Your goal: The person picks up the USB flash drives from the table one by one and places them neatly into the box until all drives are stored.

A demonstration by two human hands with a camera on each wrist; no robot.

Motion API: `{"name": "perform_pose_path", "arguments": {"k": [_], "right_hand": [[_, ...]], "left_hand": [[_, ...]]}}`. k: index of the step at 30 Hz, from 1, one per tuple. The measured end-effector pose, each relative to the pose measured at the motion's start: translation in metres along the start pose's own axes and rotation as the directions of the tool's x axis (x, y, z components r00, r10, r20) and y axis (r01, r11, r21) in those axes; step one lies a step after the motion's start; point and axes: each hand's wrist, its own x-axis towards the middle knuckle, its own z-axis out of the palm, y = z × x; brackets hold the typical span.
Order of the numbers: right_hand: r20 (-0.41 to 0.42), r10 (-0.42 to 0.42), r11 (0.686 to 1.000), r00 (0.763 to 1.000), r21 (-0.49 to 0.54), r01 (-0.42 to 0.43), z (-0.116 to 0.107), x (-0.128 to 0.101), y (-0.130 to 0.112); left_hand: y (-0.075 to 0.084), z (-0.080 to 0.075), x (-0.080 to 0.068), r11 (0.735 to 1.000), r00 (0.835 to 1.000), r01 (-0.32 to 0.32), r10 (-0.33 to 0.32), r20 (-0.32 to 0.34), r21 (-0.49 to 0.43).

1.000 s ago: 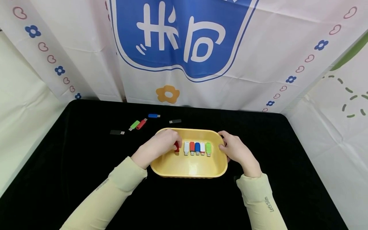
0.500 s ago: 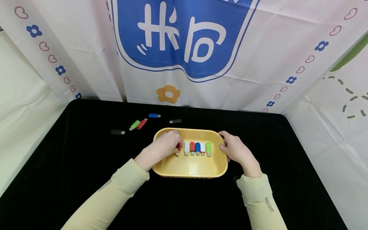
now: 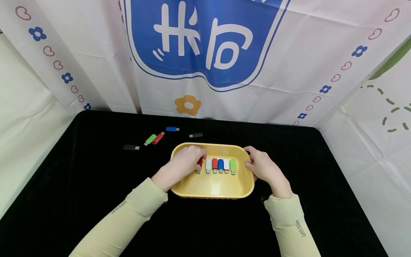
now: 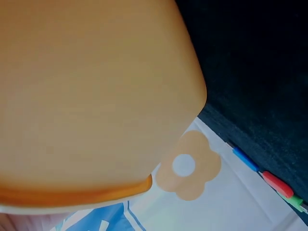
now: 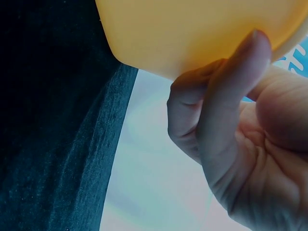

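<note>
Inside the yellow plastic bin (image 3: 212, 189), my left hand (image 3: 184, 160) pinches a dark red USB stick (image 3: 199, 162) near the floor, its metal plug pointing toward me. Fingers hide part of that stick. Just right of it lies a row: a white USB stick (image 3: 208, 165), a red one (image 3: 214, 164), a blue one (image 3: 220, 164), a white-and-red one (image 3: 226, 165) and a green one (image 3: 233, 165). My right hand (image 3: 264, 167) grips the bin's right end, thumb over the rim. Right wrist view: curled fingers (image 5: 219, 101) touch the outer wall. Left wrist view: the bin wall (image 4: 96, 96) covers most.
Behind and left of the bin, on the black tabletop (image 3: 96, 178), lie a black USB stick (image 3: 130, 147), a green one (image 3: 150, 139), a red one (image 3: 158, 138), a blue one (image 3: 172, 129) and another dark one (image 3: 196, 135). A printed white curtain (image 3: 154, 92) stands behind.
My left hand has shifted slightly right with the dark red USB stick, bringing it closer to the white one in the row. My right hand and the bin stay where they were.
</note>
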Motion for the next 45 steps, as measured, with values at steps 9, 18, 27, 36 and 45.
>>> {"name": "perform_pose_path", "arguments": {"k": [9, 18, 27, 36, 45], "right_hand": [[-0.001, -0.009, 1.000, 1.000, -0.009, 0.009, -0.0002, -0.0001, 0.0002], [-0.006, -0.009, 1.000, 1.000, -0.014, 0.009, 0.0004, -0.0001, 0.0003], [-0.010, -0.009, 1.000, 1.000, -0.015, 0.008, 0.0007, 0.0000, 0.0000], [-0.008, -0.003, 1.000, 1.000, -0.007, 0.003, 0.0008, 0.0005, 0.0004], [-0.004, -0.004, 1.000, 1.000, -0.008, 0.004, 0.0001, 0.0002, 0.0003]], "left_hand": [[-0.0010, 0.0049, 0.0014, 0.999, 0.998, -0.043, 0.041, -0.053, -0.031], [-0.0018, 0.0075, 0.0037, 1.000, 0.999, -0.026, 0.026, -0.047, -0.014], [-0.0015, 0.0092, 0.0055, 0.999, 0.998, -0.030, 0.031, -0.047, 0.013], [-0.0021, 0.0091, 0.0066, 0.999, 0.999, -0.030, 0.031, -0.038, 0.022], [-0.0026, 0.0079, 0.0039, 1.000, 0.998, -0.030, 0.030, -0.051, 0.003]]}}
